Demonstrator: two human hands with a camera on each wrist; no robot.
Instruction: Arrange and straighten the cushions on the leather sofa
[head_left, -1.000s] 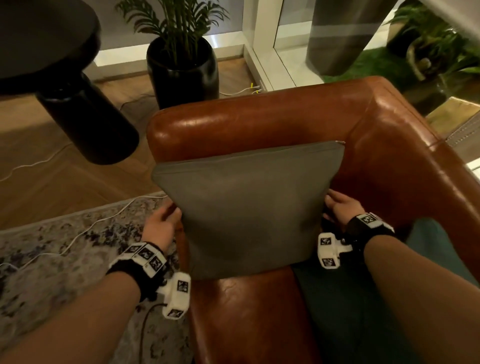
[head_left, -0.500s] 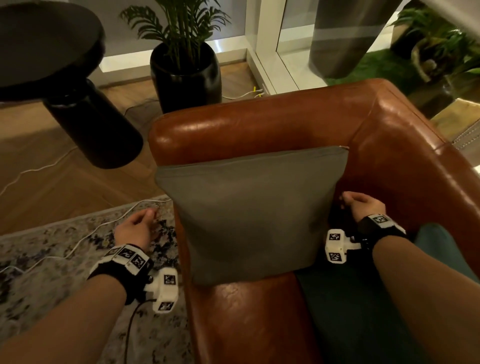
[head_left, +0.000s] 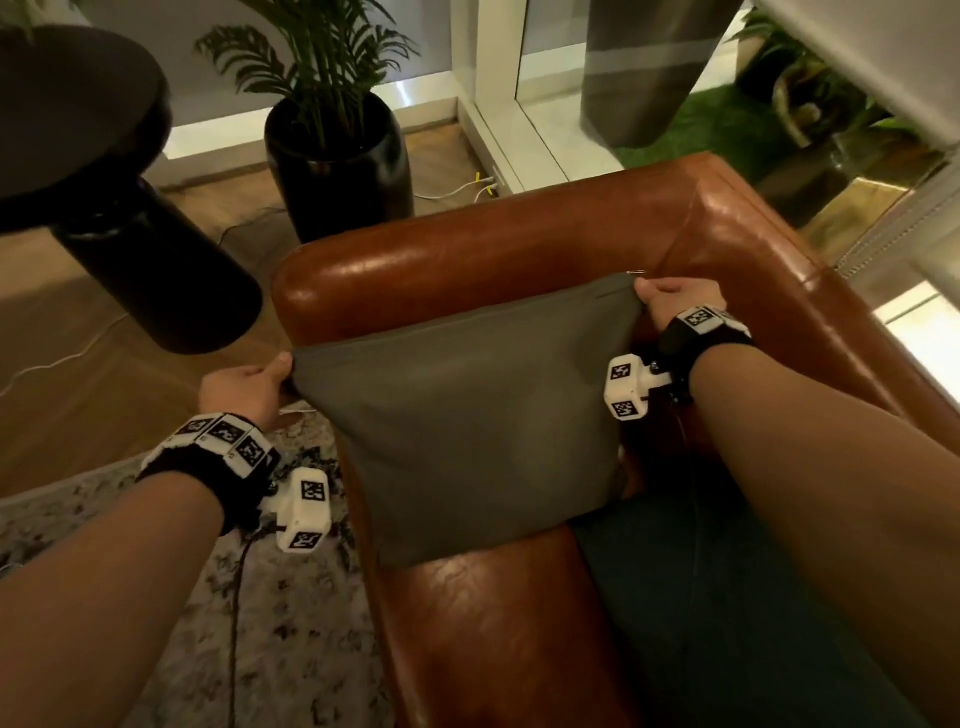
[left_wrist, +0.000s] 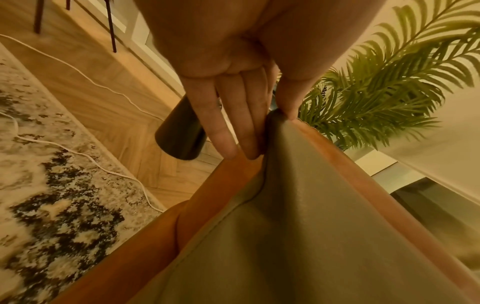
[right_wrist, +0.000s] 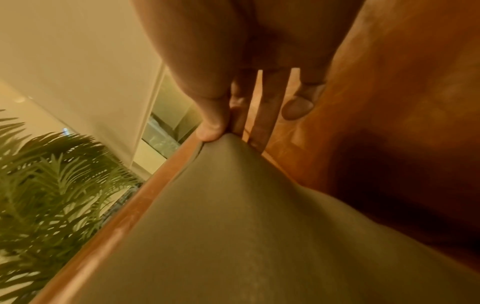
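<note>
One grey cushion (head_left: 467, 415), square, stands upright at the end of the brown leather sofa (head_left: 519, 649), leaning against the armrest (head_left: 467, 265) in the corner where armrest meets backrest. Left hand (head_left: 241, 387) pinches its upper left corner between thumb and fingers; right hand (head_left: 675, 301) pinches its upper right corner likewise. Beyond the armrest: one potted palm (head_left: 332, 130), one black round side table (head_left: 78, 135), white cable (head_left: 47, 364) on wood floor, patterned rug (head_left: 104, 597) alongside.
</note>
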